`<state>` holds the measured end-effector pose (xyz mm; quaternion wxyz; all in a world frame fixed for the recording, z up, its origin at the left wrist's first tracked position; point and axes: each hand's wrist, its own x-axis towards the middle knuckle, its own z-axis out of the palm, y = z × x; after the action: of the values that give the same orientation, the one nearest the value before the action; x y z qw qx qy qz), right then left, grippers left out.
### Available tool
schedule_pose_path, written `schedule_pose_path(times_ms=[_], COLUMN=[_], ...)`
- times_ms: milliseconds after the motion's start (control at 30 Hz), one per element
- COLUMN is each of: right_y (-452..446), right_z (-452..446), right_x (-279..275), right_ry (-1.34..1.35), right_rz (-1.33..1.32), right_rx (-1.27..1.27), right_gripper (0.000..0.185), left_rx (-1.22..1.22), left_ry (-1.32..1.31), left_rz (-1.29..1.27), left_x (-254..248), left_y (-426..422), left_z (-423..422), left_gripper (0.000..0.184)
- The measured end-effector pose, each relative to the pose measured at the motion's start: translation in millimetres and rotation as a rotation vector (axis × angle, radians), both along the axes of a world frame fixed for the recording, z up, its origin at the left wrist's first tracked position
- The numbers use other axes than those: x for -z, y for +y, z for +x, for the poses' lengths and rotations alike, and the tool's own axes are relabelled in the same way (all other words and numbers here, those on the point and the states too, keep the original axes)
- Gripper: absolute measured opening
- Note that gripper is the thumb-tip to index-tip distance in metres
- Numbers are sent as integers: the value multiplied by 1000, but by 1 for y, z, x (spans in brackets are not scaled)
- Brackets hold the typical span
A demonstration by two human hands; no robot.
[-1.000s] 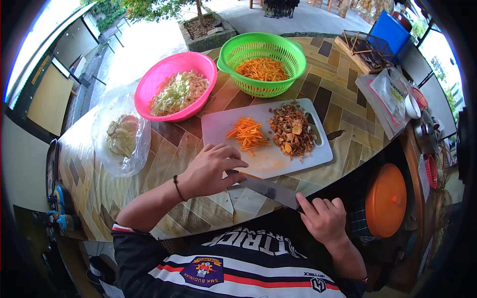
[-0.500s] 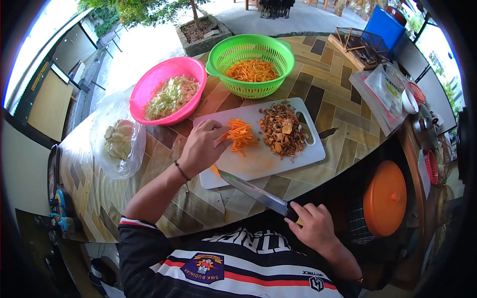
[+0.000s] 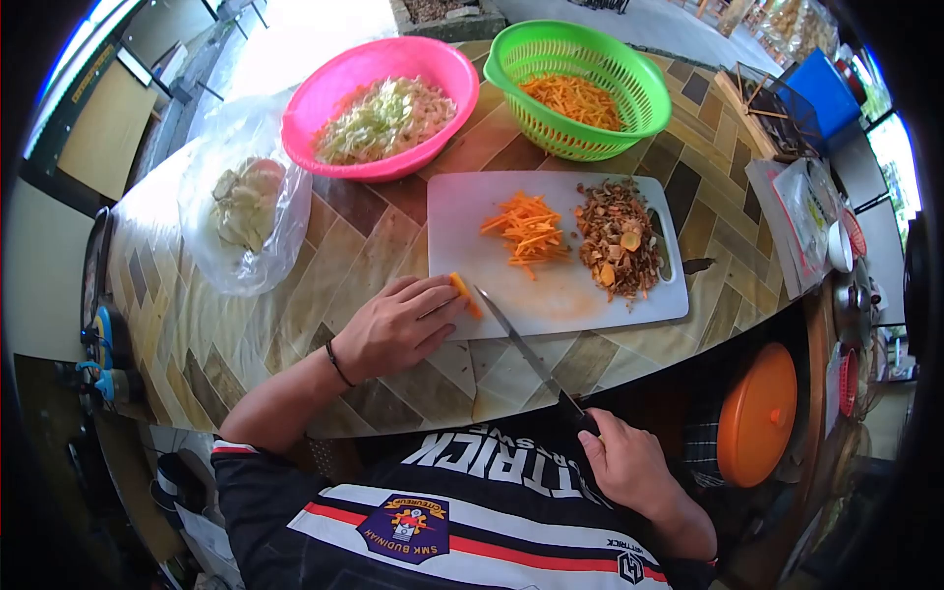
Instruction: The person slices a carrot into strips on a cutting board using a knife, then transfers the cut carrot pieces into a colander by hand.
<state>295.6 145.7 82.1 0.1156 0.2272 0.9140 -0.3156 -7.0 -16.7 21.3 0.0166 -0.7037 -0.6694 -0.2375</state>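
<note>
The left hand (image 3: 398,324) is curling, fingers nearly together, around an orange carrot piece (image 3: 465,295) at the near left edge of a white cutting board (image 3: 452,221). The right hand (image 3: 629,462) is closing around the black handle of a knife (image 3: 524,346), whose narrow metal blade is slanting toward the carrot. The carrot piece is looking light, firm and probably slick where cut; its far end seems the safer place for gripping, with fingertips tucked back. The blade is seeming stiff and thin, its handle the sound hold. On the smooth board, slim, straight-sided carrot strips (image 3: 526,231) are lying in a loose heap, probably crisp and easily snapped; to their right, brown, crumbly-looking scraps (image 3: 612,241) are spreading raggedly. Beyond, a glossy, round pink bowl (image 3: 300,143) is holding pale shreds, and a slotted green colander (image 3: 644,93) orange ones. Crinkled clear plastic (image 3: 285,246) is resting left on the tile-patterned table (image 3: 216,364).
</note>
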Motion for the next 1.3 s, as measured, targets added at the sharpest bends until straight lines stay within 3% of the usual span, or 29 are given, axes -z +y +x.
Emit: schedule_pose_path(times_ms=[433,733,833,1300], right_y=[-21,-26,-28,-26], right_z=[-25,-30,-32,-30], right_x=[-13,-22,-26,-23], right_ry=[-9,-69,-69,-52], right_rz=[-82,-70,-62,14], right_rx=[72,59,65,-16], right_gripper=[31,32,31,33], left_rx=[121,171,188,208], left_ry=[10,-35,-41,-25], left_rz=[-18,-68,-117,-135], left_x=[4,1,1,-4], left_y=[9,9,8,10], left_z=[-15,-23,-25,-26], left_gripper=[33,40,52,52])
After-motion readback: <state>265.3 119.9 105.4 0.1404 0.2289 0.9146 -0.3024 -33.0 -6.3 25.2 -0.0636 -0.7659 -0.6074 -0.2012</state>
